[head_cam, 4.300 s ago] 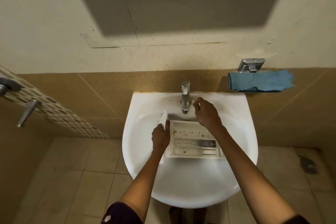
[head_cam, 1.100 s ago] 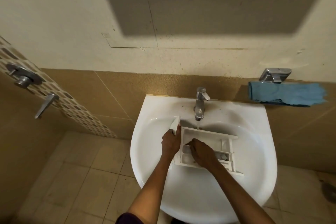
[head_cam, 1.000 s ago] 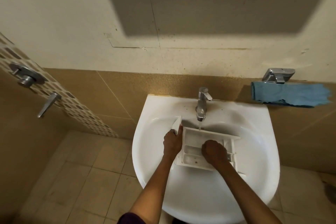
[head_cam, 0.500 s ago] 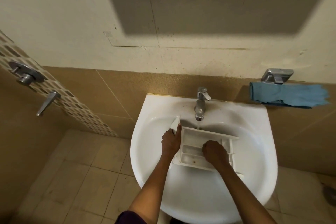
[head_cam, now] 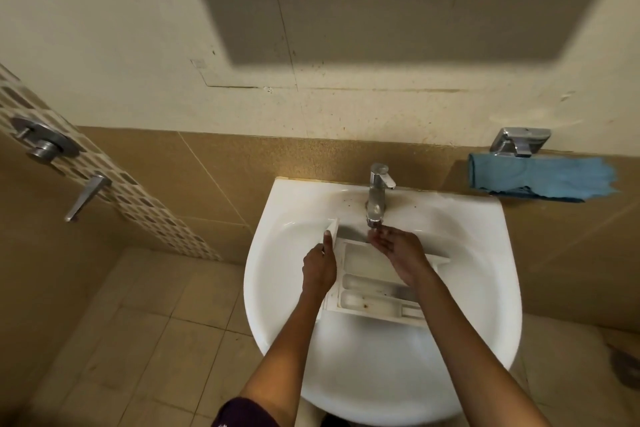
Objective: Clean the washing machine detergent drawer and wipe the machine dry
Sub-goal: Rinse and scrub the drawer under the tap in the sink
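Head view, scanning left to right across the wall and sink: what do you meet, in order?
In order: round wall valve → lever handle → left hand, gripping the detergent drawer → tap → blue glove. The right hand overlaps the tap, so it is left out.

A single wide-angle view is given, taken from the person's head and aimed forward and steeply down. The white sink (head_cam: 381, 374) is seen from above, near, just right of centre in the lower half. The left forearm (head_cam: 287, 340) and right forearm (head_cam: 467, 340) are seen entering from the bottom edge. The wall (head_cam: 104, 28) fills the upper half; floor tiles (head_cam: 138, 322) are caught at lower left.
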{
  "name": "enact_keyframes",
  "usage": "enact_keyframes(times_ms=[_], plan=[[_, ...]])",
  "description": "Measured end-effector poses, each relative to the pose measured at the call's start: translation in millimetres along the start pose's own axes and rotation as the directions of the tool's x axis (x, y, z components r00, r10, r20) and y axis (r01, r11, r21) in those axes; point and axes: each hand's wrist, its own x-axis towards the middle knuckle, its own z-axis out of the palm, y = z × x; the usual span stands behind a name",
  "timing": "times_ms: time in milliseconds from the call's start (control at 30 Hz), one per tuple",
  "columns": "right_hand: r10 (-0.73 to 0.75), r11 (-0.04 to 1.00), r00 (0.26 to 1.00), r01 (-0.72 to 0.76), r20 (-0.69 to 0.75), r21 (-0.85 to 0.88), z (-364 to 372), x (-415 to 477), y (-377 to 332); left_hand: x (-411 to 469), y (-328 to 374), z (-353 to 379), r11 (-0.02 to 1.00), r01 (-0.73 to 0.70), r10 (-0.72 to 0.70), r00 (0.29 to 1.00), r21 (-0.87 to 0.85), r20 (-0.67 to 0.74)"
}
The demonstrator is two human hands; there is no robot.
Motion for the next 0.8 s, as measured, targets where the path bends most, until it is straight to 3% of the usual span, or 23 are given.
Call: enact_keyframes(times_ms=[67, 133, 200, 300, 400, 467, 667, 733, 800], plan=[[0.073, 0.990, 0.996, -0.077, 0.042, 0.120, 9.6, 2.3, -7.4, -1.0, -1.5, 0.8, 1.000, -0.003, 0.002, 1.000, -0.025, -0.020], [0.111, 0.991, 0.992, -0.115, 0.055, 0.062, 16.5, 3.6, -8.4, -3.0, -0.4, 0.2, 0.999, -0.003, 0.002, 1.000, -0.044, -0.029], [0.131, 0.978, 0.985, -0.110, 0.112, -0.175, 21.2, 0.6, -4.9, -2.7, -0.5, 0.0, 0.999, -0.010, 0.008, 0.999, -0.052, -0.036], [0.196, 0.841, 0.949, -0.034, 0.246, -0.540, 27.5, -6.9, 7.5, -2.4, -0.6, -0.2, 0.998, -0.016, 0.013, 0.999, -0.058, -0.047], [-0.075, 0.734, 0.985, 0.159, 0.154, -0.661, 28.1, 3.0, 19.9, -2.0, -1.1, 0.4, 0.999, -0.002, 0.000, 0.999, -0.052, -0.041], [-0.168, 0.639, 0.969, 0.248, 0.183, -0.728, 29.0, 6.3, 25.6, -2.1, -0.4, 0.4, 0.999, -0.003, 0.002, 0.999, -0.046, -0.035], [-0.097, 0.351, 0.922, 0.383, 0.374, -0.854, 25.8, 8.4, 28.7, -2.0, 1.2, 0.0, 0.999, -0.003, 0.001, 1.000, -0.045, -0.030], [-0.067, 0.313, 0.918, 0.392, 0.391, -0.865, 22.4, 9.7, 28.0, -1.5, 1.1, 0.2, 0.999, 0.016, -0.017, 0.999, -0.038, -0.030], [-0.125, 0.341, 0.924, 0.382, 0.361, -0.859, 21.3, 9.5, 30.4, -2.5, 1.2, 0.4, 0.999, 0.023, -0.024, 0.999, -0.034, -0.030]])
